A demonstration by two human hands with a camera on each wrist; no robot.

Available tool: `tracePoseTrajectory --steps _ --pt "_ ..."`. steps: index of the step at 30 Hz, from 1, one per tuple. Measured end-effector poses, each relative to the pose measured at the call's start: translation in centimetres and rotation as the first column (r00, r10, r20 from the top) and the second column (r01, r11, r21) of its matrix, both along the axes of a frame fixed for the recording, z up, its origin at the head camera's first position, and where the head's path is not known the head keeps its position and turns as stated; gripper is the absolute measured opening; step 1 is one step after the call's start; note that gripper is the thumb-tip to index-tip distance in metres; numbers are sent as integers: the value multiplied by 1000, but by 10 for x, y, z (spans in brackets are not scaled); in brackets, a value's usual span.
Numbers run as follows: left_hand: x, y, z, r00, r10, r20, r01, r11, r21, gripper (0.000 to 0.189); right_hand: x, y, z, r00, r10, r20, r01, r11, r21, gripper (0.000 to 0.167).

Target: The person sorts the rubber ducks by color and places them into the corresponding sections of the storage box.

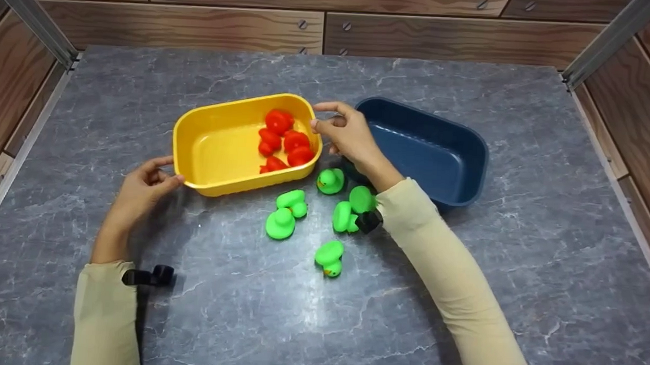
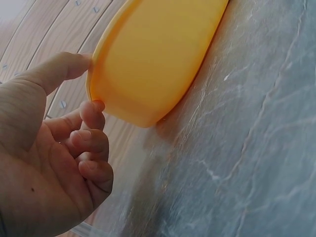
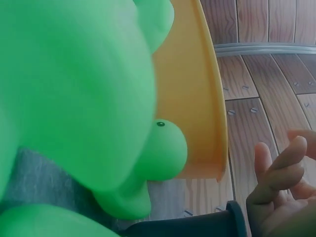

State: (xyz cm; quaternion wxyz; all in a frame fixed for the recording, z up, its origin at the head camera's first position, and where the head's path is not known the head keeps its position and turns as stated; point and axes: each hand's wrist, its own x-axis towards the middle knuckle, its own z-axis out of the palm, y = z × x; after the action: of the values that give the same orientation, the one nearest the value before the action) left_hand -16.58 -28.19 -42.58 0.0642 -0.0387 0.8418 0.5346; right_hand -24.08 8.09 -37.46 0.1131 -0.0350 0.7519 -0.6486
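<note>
In the head view my left hand [image 1: 141, 192] pinches the near left corner of a yellow plastic tub [image 1: 213, 185]. Thumb and index fingertip meet its rim in the left wrist view, the other fingers curled. Red rubber ducks [image 1: 278, 122] lie bunched at the tub's right end. My right hand [image 1: 352, 136] is at that end, thumb and index fingertips by the rim; the right wrist view shows a gap between its loosely bent fingers and the tub. Several green rubber ducks [image 1: 280, 223] lie on the table in front, some large and close in the right wrist view.
A dark blue tub [image 1: 473, 173] stands right of the yellow one, partly behind my right wrist. The grey marbled table [image 1: 229, 311] is bordered by wood-patterned panels [image 1: 199, 26] at the back and sides. Black cameras [image 1: 161, 275] are strapped to both wrists.
</note>
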Motion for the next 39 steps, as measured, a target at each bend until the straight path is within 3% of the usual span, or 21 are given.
tracePoseTrajectory --steps 10,17,23,30,39 --pt "4 1 4 1000 -18 -17 18 1000 -20 56 7 8 3 999 48 -11 -48 999 -18 41" --pt "6 1 6 998 -48 -34 46 998 -52 57 14 21 10 994 99 -37 -97 994 41 42" --pt "9 2 12 994 -22 -108 14 998 -67 52 19 38 13 991 117 -65 -112 991 72 43" --pt "11 12 20 983 -12 -185 4 999 -44 48 23 63 19 990 94 -108 -76 985 157 45" --pt "18 34 32 957 -14 -291 38 996 76 43 32 96 28 989 83 -123 -55 974 219 52"
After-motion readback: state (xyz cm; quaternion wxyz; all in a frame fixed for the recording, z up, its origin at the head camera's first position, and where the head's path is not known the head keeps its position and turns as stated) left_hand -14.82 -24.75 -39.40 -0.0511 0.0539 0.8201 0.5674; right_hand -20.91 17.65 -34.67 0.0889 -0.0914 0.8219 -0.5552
